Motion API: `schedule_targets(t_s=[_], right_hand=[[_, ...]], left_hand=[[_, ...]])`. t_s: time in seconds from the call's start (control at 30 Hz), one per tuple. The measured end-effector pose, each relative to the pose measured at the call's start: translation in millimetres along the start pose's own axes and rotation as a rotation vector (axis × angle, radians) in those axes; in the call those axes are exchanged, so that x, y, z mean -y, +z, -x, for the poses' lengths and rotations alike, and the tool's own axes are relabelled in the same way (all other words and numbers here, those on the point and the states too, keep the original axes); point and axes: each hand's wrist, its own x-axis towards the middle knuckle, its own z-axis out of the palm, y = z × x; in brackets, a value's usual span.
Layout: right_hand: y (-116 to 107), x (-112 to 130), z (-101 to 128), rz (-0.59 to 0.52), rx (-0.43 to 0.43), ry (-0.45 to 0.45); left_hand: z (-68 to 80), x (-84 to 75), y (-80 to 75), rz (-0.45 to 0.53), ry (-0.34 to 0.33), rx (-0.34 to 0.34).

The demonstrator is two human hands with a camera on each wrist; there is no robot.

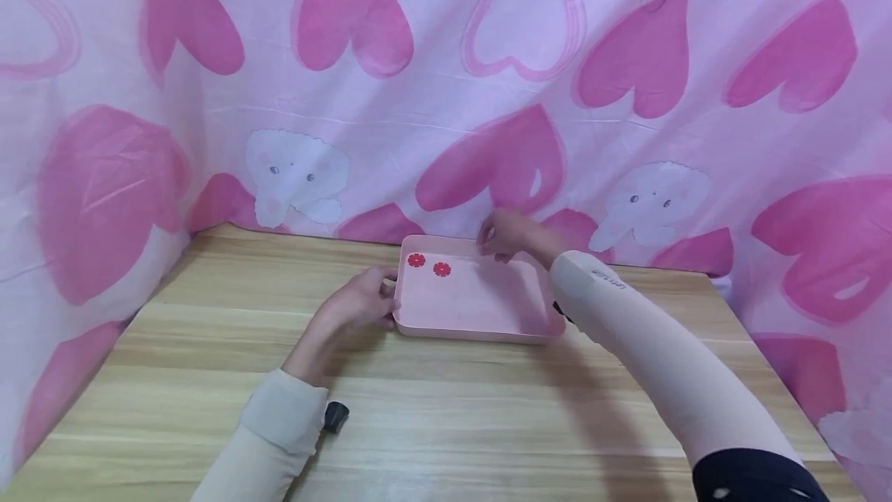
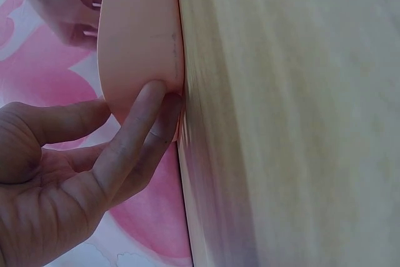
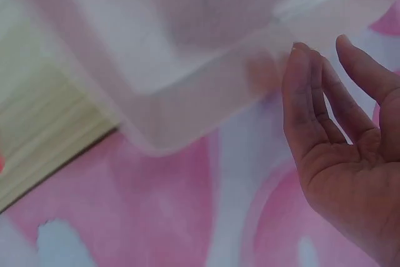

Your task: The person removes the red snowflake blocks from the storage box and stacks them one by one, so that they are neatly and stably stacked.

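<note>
A shallow pink tray [image 1: 474, 331] lies on the wooden table [image 1: 446, 424] near its back edge. Two small red flower shapes [image 1: 428, 264] sit in its far left corner. My left hand [image 1: 386, 297] is at the tray's left side. In the left wrist view its straight fingers [image 2: 147, 114] press on the tray's outer wall [image 2: 137, 29] where it meets the table, with the thumb stretched out beside the rim. My right hand [image 1: 496, 246] hovers at the tray's far rim. It is open, and its fingertips [image 3: 306, 60] are close to the tray wall [image 3: 187, 110]; whether they touch it is unclear.
A pink cloth with hearts [image 1: 488, 99] hangs close behind the table and wraps round both its sides. Bare tabletop stretches in front of the tray. A small black part [image 1: 335, 416] sticks out at my left sleeve's cuff.
</note>
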Motion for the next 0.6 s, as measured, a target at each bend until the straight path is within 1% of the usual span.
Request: schedule_targets(t_s=[0.1, 0.17, 0.3, 0.4, 0.53, 0.6], right_hand=[[13.1, 13.0, -9.2, 0.027, 0.021, 0.000], [22.2, 20.0, -15.0, 0.050, 0.016, -0.011], [39.2, 34.2, -23.6, 0.122, -0.027, -0.047], [50.6, 44.0, -27.9, 0.180, -0.061, -0.079], [63.2, 51.5, -31.7, 0.173, -0.088, -0.087], [67.2, 53.0, -31.8, 0.140, -0.100, -0.074]], left_hand=[[-0.2, 0.1, -0.6, 0.000, 0.007, 0.002], [-1.0, 0.1, -0.3, 0.003, 0.002, 0.001], [-2.5, 0.5, -0.1, 0.011, -0.015, -0.002], [-2.4, 1.1, -0.4, 0.005, 0.000, 0.003], [-1.5, 1.4, -1.2, -0.014, 0.025, 0.008], [-1.6, 1.3, -1.5, -0.018, 0.024, 0.005]])
